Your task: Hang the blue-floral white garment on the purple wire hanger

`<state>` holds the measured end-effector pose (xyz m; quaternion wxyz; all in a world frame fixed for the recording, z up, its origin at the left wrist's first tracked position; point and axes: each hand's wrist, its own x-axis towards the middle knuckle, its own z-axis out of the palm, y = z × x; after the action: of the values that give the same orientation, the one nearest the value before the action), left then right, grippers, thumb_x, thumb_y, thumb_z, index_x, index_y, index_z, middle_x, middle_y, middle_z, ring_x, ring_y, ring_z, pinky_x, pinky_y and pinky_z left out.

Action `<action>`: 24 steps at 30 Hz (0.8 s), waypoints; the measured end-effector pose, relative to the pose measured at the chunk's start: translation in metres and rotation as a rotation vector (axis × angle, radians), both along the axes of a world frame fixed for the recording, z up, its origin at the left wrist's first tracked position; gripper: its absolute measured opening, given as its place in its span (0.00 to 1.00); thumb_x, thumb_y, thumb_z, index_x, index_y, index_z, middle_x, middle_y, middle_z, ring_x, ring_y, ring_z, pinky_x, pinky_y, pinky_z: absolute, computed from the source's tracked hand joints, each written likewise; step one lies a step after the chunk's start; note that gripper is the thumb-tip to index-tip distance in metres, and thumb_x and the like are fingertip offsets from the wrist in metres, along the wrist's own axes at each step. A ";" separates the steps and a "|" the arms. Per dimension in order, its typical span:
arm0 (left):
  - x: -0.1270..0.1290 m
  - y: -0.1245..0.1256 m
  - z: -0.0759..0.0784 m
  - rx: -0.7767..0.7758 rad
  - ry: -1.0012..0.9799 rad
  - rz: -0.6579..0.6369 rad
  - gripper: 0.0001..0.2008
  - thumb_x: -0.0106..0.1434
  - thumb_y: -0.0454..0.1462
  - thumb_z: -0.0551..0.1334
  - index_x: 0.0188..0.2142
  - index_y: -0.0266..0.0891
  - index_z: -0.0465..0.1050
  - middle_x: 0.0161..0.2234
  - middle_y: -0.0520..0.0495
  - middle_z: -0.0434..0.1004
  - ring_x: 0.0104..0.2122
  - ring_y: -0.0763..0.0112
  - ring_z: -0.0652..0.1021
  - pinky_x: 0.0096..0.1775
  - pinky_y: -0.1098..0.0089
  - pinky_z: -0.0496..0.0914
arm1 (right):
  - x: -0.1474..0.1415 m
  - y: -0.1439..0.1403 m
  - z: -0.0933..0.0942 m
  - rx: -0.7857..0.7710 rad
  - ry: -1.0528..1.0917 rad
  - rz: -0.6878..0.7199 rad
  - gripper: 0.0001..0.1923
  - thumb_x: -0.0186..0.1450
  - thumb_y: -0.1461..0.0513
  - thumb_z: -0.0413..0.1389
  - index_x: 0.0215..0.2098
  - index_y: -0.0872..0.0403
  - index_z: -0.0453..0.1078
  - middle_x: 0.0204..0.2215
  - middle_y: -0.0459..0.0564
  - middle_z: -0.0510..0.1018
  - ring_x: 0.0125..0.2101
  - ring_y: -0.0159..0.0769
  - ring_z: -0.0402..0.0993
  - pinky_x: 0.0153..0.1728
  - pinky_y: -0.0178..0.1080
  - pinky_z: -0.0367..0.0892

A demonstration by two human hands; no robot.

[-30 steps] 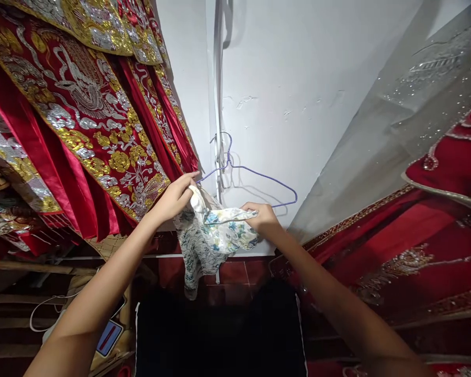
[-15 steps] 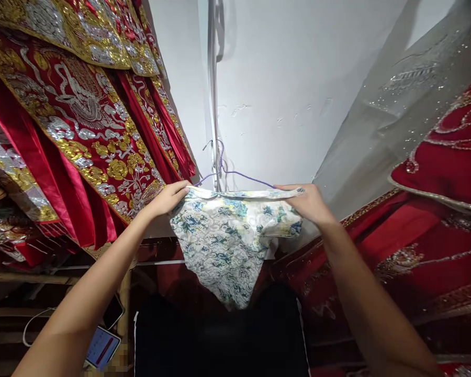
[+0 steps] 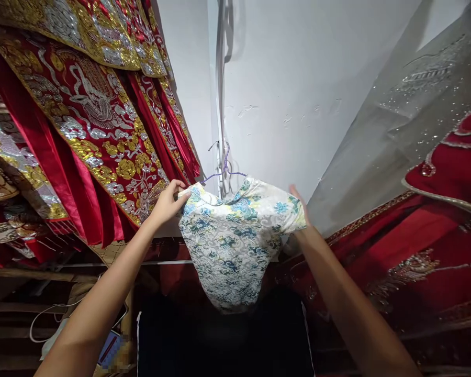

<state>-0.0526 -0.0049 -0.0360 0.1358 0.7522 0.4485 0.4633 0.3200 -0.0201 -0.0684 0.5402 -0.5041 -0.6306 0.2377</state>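
A short-sleeved floral top (image 3: pixel 227 246), white with blue, green and yellow flowers, hangs in front of me on a purple wire hanger (image 3: pixel 226 166). The hanger's shoulder bar is mostly hidden inside the top. My left hand (image 3: pixel 170 201) is closed on the fabric at the top's left shoulder, beside the neckline. At the other side, my right hand (image 3: pixel 301 209) is against the edge of the right sleeve, partly hidden behind it. Its visible fingers are stretched upward, slightly blurred, and do not pinch the cloth.
Red garments with gold and silver embroidery (image 3: pixel 102 115) hang at the left. More red beaded clothing (image 3: pixel 447 162) and a sheer sparkling fabric (image 3: pixel 396 115) hang on the right. A metal pole (image 3: pixel 220 78) runs down the white wall. Low at left lie a phone (image 3: pixel 110 348) and a white cable (image 3: pixel 35 322).
My right hand has let go of the neckline and moved to the outer sleeve. The right shoulder now lies over the hanger, and the neckline is no longer stretched straight.
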 end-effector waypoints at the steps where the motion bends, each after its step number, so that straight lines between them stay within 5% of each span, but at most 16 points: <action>1: -0.003 0.000 0.000 0.003 0.012 0.015 0.11 0.65 0.44 0.60 0.42 0.40 0.71 0.35 0.48 0.76 0.36 0.66 0.75 0.40 0.70 0.66 | 0.005 -0.004 0.002 -0.039 0.076 0.027 0.33 0.67 0.39 0.42 0.39 0.53 0.78 0.30 0.57 0.81 0.34 0.51 0.80 0.32 0.47 0.75; 5: 0.004 0.007 0.015 0.088 0.025 0.011 0.10 0.68 0.40 0.56 0.40 0.40 0.75 0.39 0.46 0.78 0.39 0.63 0.76 0.43 0.67 0.67 | 0.014 -0.020 0.023 -0.128 0.268 0.106 0.20 0.58 0.44 0.61 0.31 0.51 0.76 0.24 0.51 0.78 0.25 0.42 0.75 0.26 0.41 0.71; 10: 0.045 0.004 0.050 0.262 -0.084 0.083 0.12 0.65 0.39 0.60 0.48 0.44 0.74 0.50 0.42 0.72 0.53 0.58 0.69 0.56 0.58 0.62 | 0.004 -0.056 0.048 -0.024 0.402 -0.043 0.14 0.60 0.49 0.61 0.30 0.50 0.73 0.24 0.49 0.76 0.23 0.38 0.72 0.22 0.38 0.67; 12: 0.061 -0.008 0.055 0.090 -0.203 -0.012 0.14 0.66 0.44 0.59 0.48 0.42 0.72 0.46 0.42 0.73 0.47 0.60 0.73 0.50 0.59 0.66 | -0.010 -0.085 0.047 -0.054 0.355 -0.037 0.13 0.65 0.50 0.57 0.32 0.50 0.71 0.26 0.48 0.76 0.24 0.37 0.72 0.21 0.36 0.65; 14: 0.074 -0.025 0.052 -0.240 -0.343 -0.191 0.17 0.66 0.49 0.59 0.46 0.39 0.70 0.42 0.43 0.74 0.39 0.64 0.75 0.42 0.63 0.69 | -0.031 -0.117 0.038 -0.077 0.209 0.060 0.12 0.67 0.51 0.55 0.36 0.51 0.71 0.30 0.48 0.76 0.26 0.36 0.73 0.23 0.35 0.66; 17: 0.082 -0.055 0.034 -0.645 -0.508 -0.353 0.19 0.62 0.48 0.64 0.46 0.39 0.66 0.42 0.44 0.75 0.36 0.68 0.76 0.37 0.69 0.68 | -0.069 -0.153 0.017 -0.052 -0.151 0.462 0.09 0.70 0.56 0.52 0.43 0.51 0.70 0.34 0.47 0.76 0.32 0.35 0.73 0.32 0.36 0.69; 20: 0.069 -0.092 0.015 -0.785 -0.383 -0.474 0.17 0.62 0.43 0.65 0.47 0.39 0.66 0.38 0.48 0.74 0.35 0.71 0.74 0.36 0.72 0.66 | -0.086 -0.152 -0.007 0.040 -0.370 0.718 0.13 0.69 0.58 0.54 0.51 0.50 0.68 0.44 0.50 0.77 0.43 0.38 0.74 0.45 0.38 0.69; 22: 0.052 -0.115 0.011 -0.775 -0.123 -0.512 0.11 0.66 0.42 0.61 0.45 0.39 0.69 0.34 0.50 0.73 0.33 0.72 0.72 0.35 0.73 0.65 | -0.081 -0.128 -0.019 0.141 -0.356 0.605 0.16 0.69 0.58 0.54 0.54 0.50 0.67 0.50 0.53 0.74 0.50 0.41 0.71 0.51 0.41 0.66; 24: 0.033 -0.131 0.016 -0.668 0.097 -0.443 0.10 0.68 0.41 0.57 0.43 0.40 0.72 0.35 0.50 0.74 0.34 0.71 0.72 0.37 0.73 0.65 | -0.067 -0.095 -0.027 0.209 -0.304 0.311 0.18 0.68 0.57 0.54 0.56 0.51 0.65 0.54 0.57 0.71 0.56 0.45 0.66 0.56 0.46 0.63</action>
<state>-0.0194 -0.1357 -0.0201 0.4480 0.7662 0.4072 0.2156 0.2526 -0.1152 -0.0954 0.4451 -0.3721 -0.7960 0.1729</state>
